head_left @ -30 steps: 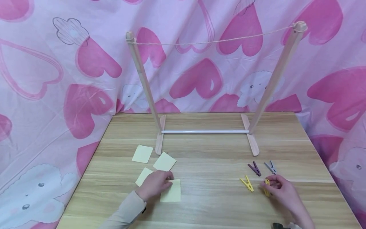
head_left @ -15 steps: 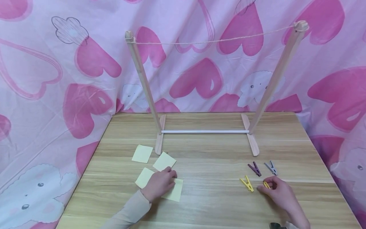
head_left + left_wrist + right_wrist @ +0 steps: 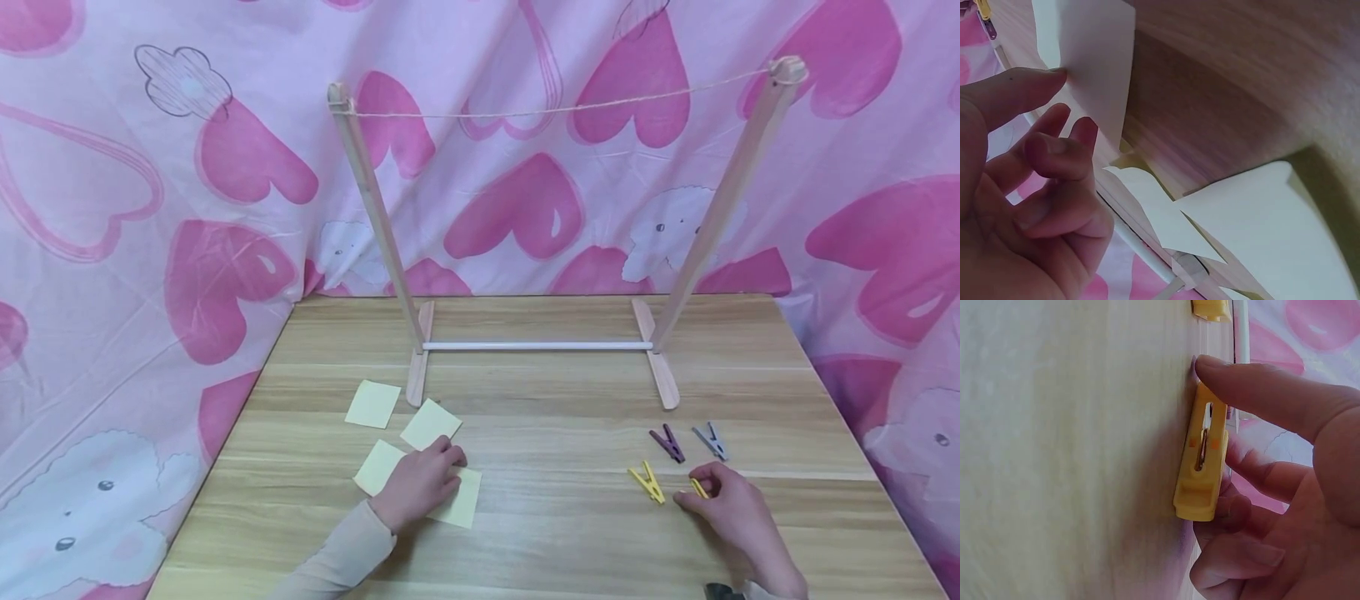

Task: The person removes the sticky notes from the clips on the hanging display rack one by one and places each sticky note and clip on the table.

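My left hand (image 3: 418,485) pinches a pale yellow paper note (image 3: 467,500) by its edge; the left wrist view has this note (image 3: 1099,81) tilted up off the wood, with the thumb at its side. Three more such notes lie around that hand: one at the back left (image 3: 372,404), one just beyond the fingers (image 3: 431,422) and one partly under the hand (image 3: 377,465). My right hand (image 3: 731,504) holds a yellow clothespin (image 3: 1200,459) between thumb and fingers, close over the table. To its left lies a second yellow clothespin (image 3: 648,482); purple (image 3: 667,443) and grey-blue (image 3: 711,440) ones lie behind.
Across the back stands a wooden frame with a left post (image 3: 378,217), a right post (image 3: 720,208) and a slack string (image 3: 525,112) between their tops. A white rod (image 3: 536,345) joins the feet. Heart-printed cloth (image 3: 517,208) hangs behind the wooden table (image 3: 555,500).
My left hand has shifted slightly right and away, and the note under it has turned a little. My right hand has tilted its clothespin, so less of it shows in the head view.
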`<state>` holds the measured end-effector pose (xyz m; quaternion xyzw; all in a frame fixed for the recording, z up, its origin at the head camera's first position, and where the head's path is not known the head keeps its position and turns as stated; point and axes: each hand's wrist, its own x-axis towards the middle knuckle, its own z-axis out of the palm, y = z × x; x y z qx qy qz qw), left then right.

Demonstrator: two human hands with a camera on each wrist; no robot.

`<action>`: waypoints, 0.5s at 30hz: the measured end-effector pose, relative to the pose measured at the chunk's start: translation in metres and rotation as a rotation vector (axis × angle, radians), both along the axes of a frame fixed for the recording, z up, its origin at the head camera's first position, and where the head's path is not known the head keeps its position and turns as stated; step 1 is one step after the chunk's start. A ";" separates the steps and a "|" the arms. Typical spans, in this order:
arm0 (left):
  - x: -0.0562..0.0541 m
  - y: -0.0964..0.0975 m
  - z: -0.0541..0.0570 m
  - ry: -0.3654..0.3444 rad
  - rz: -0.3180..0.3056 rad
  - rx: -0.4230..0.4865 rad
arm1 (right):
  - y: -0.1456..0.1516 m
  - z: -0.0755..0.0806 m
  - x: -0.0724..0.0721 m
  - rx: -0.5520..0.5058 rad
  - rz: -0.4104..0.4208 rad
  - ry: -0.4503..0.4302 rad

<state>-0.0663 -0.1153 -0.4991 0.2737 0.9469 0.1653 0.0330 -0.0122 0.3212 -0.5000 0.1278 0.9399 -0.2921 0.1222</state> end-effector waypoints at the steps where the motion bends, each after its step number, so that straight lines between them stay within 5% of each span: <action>1: 0.000 0.000 0.000 0.000 -0.001 0.000 | 0.000 0.000 0.000 0.002 0.000 0.000; 10: -0.002 -0.004 0.008 -0.009 0.007 0.042 | 0.004 0.004 0.000 -0.006 -0.018 0.013; 15: -0.012 -0.015 0.024 0.055 -0.006 0.038 | 0.009 0.020 -0.003 -0.001 -0.063 0.230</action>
